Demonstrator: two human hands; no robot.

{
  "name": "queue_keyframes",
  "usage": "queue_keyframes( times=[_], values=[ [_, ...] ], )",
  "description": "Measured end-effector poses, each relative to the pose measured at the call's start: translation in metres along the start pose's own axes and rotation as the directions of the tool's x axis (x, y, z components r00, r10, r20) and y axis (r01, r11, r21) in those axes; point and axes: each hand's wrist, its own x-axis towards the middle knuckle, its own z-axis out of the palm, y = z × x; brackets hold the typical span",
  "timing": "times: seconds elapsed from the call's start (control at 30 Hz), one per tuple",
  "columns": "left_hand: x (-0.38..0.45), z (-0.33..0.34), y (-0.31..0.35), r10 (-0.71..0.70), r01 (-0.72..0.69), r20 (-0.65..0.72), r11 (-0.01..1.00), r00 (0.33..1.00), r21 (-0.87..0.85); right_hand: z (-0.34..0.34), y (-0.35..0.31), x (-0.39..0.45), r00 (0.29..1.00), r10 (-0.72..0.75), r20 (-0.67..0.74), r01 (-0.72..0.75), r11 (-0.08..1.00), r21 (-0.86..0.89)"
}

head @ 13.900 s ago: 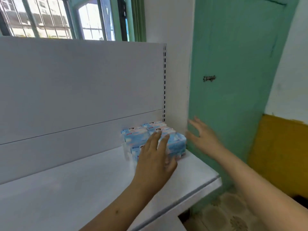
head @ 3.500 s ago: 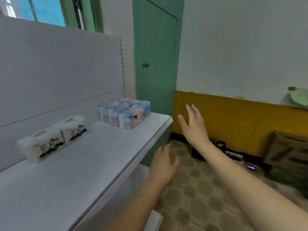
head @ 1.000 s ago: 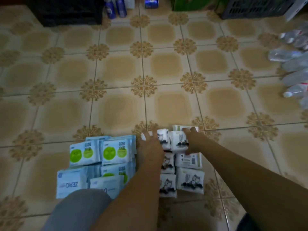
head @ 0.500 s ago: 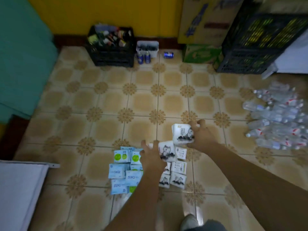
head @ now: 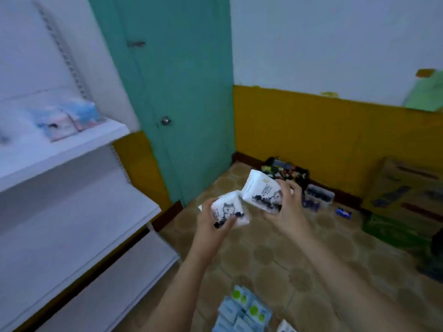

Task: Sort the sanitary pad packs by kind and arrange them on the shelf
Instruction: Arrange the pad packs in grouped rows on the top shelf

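Note:
My left hand [head: 211,220] grips a white pad pack with a black cat print [head: 229,208], held in the air above the floor. My right hand [head: 288,209] grips a second white cat-print pack [head: 260,191], just right of and touching the first. Blue and pink packs [head: 69,118] sit at the right end of the top white shelf [head: 72,144]. Light blue packs with green dots [head: 242,310] lie on the floor at the bottom edge, and a corner of another white pack [head: 285,328] shows beside them.
Two lower white shelves [head: 79,226] stand at the left. A teal door [head: 177,92] is right of the shelving. A black crate [head: 285,172], a small tray of cans [head: 317,196] and cardboard boxes [head: 405,188] line the yellow wall.
Both hands lifted one white cat-print pack each off the floor pile. The view swung up from the floor toward the shelving and door.

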Motion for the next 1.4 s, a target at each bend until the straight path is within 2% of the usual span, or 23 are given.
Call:
queue_keyframes(
  times=[0.17,0.23,0.3,0.47,0.57,0.67,0.73,0.87,0.93,1.0,1.13,1.2,1.3,1.4],
  values=[
    [-0.027,-0.147,0.024,-0.039,0.008,-0.330,0.996,0.943,-0.093,0.052,-0.134,0.015,0.952,-0.307,0.019,0.306,0.951,0.040],
    [-0.043,-0.212,0.026,-0.008,-0.017,-0.408,0.998,0.913,-0.057,0.078,-0.193,0.011,0.930,-0.362,0.066,0.358,0.931,0.071],
    [-0.059,-0.271,0.025,0.018,-0.025,-0.472,1.000,0.881,-0.008,0.113,-0.245,0.010,0.901,-0.415,0.126,0.392,0.904,0.172],
    [-0.093,-0.405,0.003,0.041,-0.017,-0.664,0.999,0.747,0.043,0.213,-0.361,0.003,0.814,-0.554,0.174,0.465,0.802,0.375],
    [-0.103,-0.474,-0.011,0.050,-0.030,-0.703,0.999,0.710,0.041,0.256,-0.419,-0.013,0.739,-0.626,0.247,0.475,0.745,0.468],
    [-0.101,-0.527,-0.017,0.046,-0.036,-0.704,0.999,0.709,0.030,0.295,-0.465,-0.012,0.692,-0.652,0.311,0.432,0.719,0.545],
    [-0.094,-0.557,-0.023,0.059,-0.051,-0.710,0.998,0.702,0.032,0.318,-0.494,-0.005,0.708,-0.635,0.309,0.394,0.718,0.574],
    [-0.073,-0.607,-0.035,0.046,-0.016,-0.719,0.999,0.693,0.049,0.360,-0.527,0.022,0.748,-0.544,0.381,0.210,0.738,0.641],
    [-0.056,-0.627,-0.040,0.040,0.008,-0.727,0.998,0.686,0.062,0.381,-0.536,0.044,0.743,-0.524,0.416,0.197,0.766,0.612],
    [-0.033,-0.644,-0.046,0.061,0.017,-0.734,0.995,0.677,0.098,0.404,-0.545,0.069,0.731,-0.538,0.421,0.252,0.785,0.566],
    [0.028,-0.676,-0.061,0.129,0.033,-0.785,0.982,0.605,0.187,0.450,-0.571,0.125,0.730,-0.580,0.362,0.377,0.784,0.494],
    [0.059,-0.695,-0.072,0.118,0.094,-0.776,0.970,0.620,0.223,0.470,-0.587,0.154,0.718,-0.594,0.363,0.422,0.786,0.451],
    [0.095,-0.727,-0.085,0.062,0.187,-0.746,0.951,0.663,0.245,0.502,-0.611,0.198,0.654,-0.637,0.408,0.510,0.769,0.384],
    [0.121,-0.757,-0.092,0.038,0.274,-0.738,0.915,0.673,0.297,0.536,-0.639,0.238,0.602,-0.672,0.432,0.577,0.740,0.347]
  ],
)
